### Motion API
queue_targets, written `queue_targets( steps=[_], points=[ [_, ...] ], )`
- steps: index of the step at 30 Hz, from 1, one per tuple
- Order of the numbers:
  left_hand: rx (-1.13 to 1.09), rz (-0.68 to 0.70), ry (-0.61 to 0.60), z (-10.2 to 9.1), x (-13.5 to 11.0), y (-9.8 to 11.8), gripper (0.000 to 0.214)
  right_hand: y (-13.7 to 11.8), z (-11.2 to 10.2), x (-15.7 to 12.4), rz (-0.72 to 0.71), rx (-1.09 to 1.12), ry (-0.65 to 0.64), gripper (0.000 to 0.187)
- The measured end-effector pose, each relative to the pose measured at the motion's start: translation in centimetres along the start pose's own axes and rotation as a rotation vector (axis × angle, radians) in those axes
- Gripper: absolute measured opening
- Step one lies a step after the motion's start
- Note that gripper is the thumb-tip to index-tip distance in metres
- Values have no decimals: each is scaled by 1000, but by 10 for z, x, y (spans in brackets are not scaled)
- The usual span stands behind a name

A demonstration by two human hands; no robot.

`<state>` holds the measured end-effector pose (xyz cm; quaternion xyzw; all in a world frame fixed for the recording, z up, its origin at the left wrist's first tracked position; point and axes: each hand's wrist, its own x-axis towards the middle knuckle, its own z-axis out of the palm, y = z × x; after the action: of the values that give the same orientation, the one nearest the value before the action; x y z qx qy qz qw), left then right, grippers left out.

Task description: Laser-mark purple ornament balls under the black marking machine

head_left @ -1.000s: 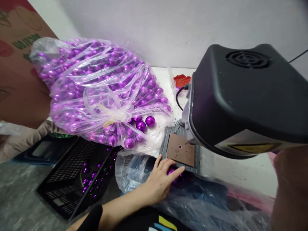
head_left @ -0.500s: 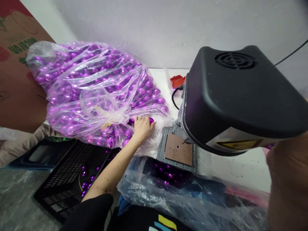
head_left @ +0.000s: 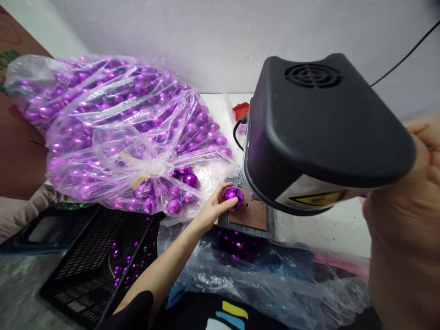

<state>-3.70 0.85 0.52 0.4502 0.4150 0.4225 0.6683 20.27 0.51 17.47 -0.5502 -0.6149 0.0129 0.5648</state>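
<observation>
At the left edge of the plate (head_left: pixel 253 215), the left hand (head_left: pixel 212 208) has its grip closed, thumb and fingers round at least one purple ball (head_left: pixel 231 193). Beside the machine (head_left: pixel 326 133), the right hand (head_left: pixel 424 160) is partly hidden, and I cannot tell how its grip stands. More balls fill a bag (head_left: pixel 130 114) on the tabletop (head_left: pixel 318 231), left of the plate.
</observation>
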Motion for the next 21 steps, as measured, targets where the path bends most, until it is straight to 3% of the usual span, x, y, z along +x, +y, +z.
queue_targets(
  steps=[8, 12, 16, 21],
  points=[
    [526, 261, 29, 19, -2, -25, 57, 2, 8, 10, 34, 58, 24, 46],
    [665, 345, -42, 26, 0, -24, 47, 2, 10, 11, 28, 60, 31, 46],
    [750, 361, -87, 31, 2, -17, 40, 2, 9, 10, 33, 49, 18, 44],
    [770, 296, -46, 36, 7, -18, 47, 1, 7, 10, 39, 59, -2, 43]
  ],
)
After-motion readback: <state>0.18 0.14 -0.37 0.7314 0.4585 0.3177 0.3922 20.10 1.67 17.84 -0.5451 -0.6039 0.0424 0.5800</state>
